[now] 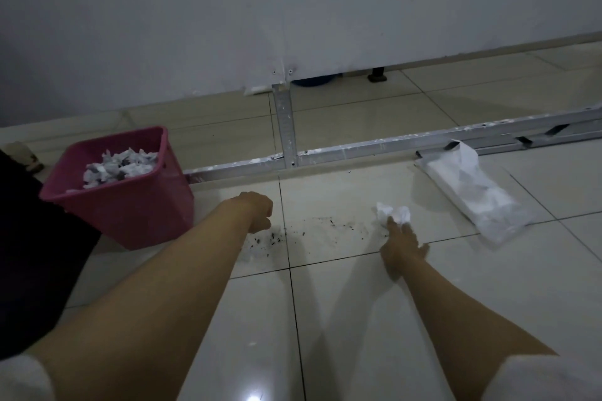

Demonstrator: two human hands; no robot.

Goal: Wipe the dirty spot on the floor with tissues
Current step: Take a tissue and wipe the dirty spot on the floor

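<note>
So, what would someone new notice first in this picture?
The pink bin at left, heaped with crumpled tissues, stands out. Next come dark specks on the floor between the left hand and the right hand, which touches a white tissue wad.

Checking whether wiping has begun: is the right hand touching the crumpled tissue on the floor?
Touching. The head view shows the right hand with fingertips overlapping the crumpled tissue, no gap.

The far side is closed by a plain white wall [293, 10], lifted off the ground at the right. The floor [358, 335] is laid with pale glossy tiles and dark joints. A paint-flecked metal rail [374, 147] is laid across it. The room is dimly lit.
</note>
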